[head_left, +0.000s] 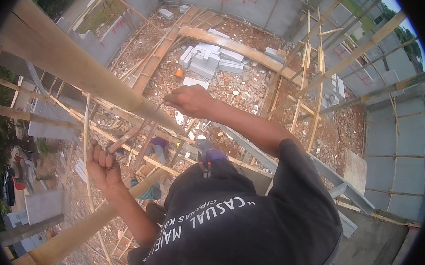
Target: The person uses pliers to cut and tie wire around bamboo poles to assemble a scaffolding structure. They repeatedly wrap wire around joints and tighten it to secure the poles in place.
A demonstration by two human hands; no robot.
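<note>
My right hand (191, 101) is closed in a pinch at the end of my stretched-out arm, beside the lower part of a thick bamboo pole (74, 59). A thin dark strand seems to run down from its fingertips; what it is I cannot make out. Lower left, my left hand (104, 168) is curled into a fist next to a thin bamboo pole (88, 138). The end of a reddish-brown wooden stick (129, 136) lies against or just beyond its knuckles. Whatever the fist grips is hidden. Pliers with red handles (205, 169) hang at my waist.
Another bamboo pole (90, 222) slants across the lower left. Far below, white blocks (208, 58) are piled on rubble inside grey walls, near a long plank (238, 48). A grey metal beam (344, 186) lies at right. A person in striped teal clothing (151, 191) is below.
</note>
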